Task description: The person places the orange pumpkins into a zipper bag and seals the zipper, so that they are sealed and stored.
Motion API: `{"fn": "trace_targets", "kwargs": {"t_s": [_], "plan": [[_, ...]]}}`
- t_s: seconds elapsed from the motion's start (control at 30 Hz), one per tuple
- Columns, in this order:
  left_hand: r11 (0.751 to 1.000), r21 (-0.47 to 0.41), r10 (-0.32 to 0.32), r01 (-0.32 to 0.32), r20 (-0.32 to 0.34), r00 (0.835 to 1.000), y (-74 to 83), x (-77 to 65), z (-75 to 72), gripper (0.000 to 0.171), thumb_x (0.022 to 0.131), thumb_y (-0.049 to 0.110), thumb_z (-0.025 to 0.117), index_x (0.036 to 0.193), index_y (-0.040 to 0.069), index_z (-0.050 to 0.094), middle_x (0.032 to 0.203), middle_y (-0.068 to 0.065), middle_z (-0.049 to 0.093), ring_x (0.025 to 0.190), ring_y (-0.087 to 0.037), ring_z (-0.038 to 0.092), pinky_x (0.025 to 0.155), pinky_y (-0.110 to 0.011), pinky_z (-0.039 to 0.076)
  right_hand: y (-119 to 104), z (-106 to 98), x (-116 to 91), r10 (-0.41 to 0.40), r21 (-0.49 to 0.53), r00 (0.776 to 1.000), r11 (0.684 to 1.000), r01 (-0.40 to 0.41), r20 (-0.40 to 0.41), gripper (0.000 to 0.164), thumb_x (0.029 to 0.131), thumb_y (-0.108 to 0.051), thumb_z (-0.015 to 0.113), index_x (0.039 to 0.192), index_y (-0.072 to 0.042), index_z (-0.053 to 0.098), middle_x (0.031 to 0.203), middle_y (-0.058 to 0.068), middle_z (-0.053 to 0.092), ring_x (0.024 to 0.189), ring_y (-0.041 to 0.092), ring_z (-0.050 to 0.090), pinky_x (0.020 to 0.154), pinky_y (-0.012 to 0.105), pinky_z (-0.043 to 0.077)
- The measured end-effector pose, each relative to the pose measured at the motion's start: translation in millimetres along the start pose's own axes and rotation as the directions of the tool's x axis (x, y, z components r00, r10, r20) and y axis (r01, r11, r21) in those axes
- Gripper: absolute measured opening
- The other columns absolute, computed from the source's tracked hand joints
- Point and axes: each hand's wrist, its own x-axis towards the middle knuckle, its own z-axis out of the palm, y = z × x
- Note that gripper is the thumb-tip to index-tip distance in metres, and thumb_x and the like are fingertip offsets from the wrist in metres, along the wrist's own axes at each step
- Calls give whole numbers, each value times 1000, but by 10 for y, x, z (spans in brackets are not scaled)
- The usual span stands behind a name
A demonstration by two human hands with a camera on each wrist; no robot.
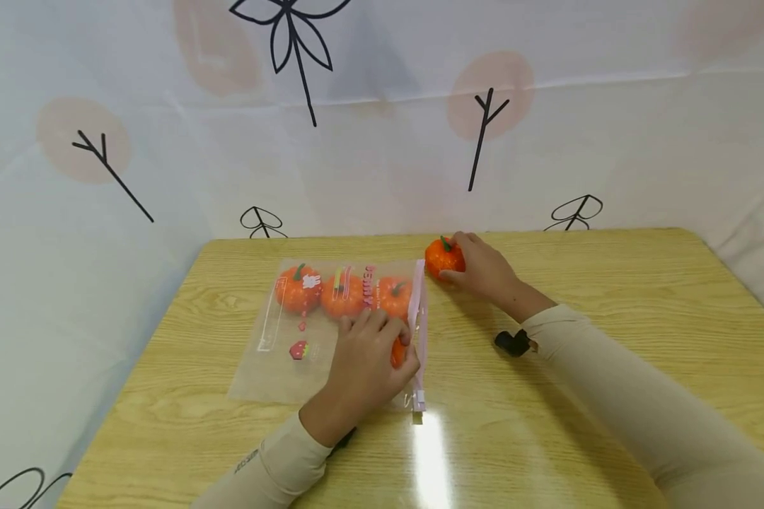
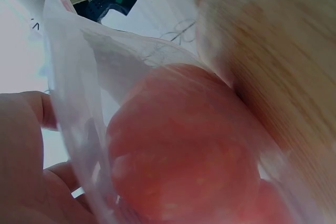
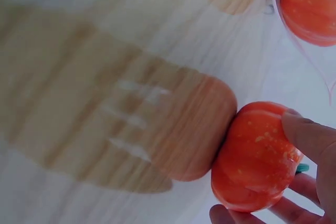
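Note:
A clear zip bag (image 1: 325, 375) with a pink slider edge lies on the table, its zip end to the right. Several toy pumpkins (image 1: 342, 295) are inside it, seen blurred through the film as an orange pumpkin (image 2: 184, 145) in the left wrist view. My left hand (image 1: 369, 360) grips the bag near its zip end with curled fingers; a bit of orange shows beside the fingers. Just past the bag's far right corner, my right hand (image 1: 484, 272) holds another orange pumpkin (image 3: 254, 156) with a green stem, thumb and fingers around its sides.
The wooden table (image 1: 579, 283) extends to both sides of the bag. Behind it hangs a white cloth (image 1: 382, 162) printed with plants. A black wrist device (image 1: 512, 343) shows under the right sleeve.

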Motion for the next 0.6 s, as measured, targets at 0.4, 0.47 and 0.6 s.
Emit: {"fn": "trace_targets", "kwargs": {"t_s": [0.4, 0.47, 0.6], "plan": [[1000, 15, 14, -14, -20, 1000, 0, 4, 1, 10, 81, 27, 68, 79, 22, 60, 78, 6, 52, 74, -15, 51, 71, -33, 31, -43, 29, -227, -26, -34, 999, 999, 25, -29, 59, 91, -27, 72, 135, 1, 44, 141, 25, 48, 111, 42, 60, 97, 55, 49], [1000, 10, 13, -13, -16, 1000, 3, 3, -3, 10, 81, 27, 68, 79, 22, 60, 78, 6, 52, 74, -15, 50, 71, -33, 30, -50, 27, -266, -36, -46, 999, 998, 35, -29, 60, 91, -27, 73, 136, 1, 44, 141, 25, 49, 109, 42, 61, 95, 55, 50], [1000, 12, 11, -11, -15, 1000, 7, -5, -8, 10, 81, 27, 68, 79, 22, 60, 78, 7, 52, 74, -16, 51, 71, -34, 31, -58, 32, -338, -46, -61, 999, 997, 44, -17, 61, 90, -28, 73, 137, -1, 44, 139, 25, 50, 107, 42, 62, 92, 55, 52]]}}
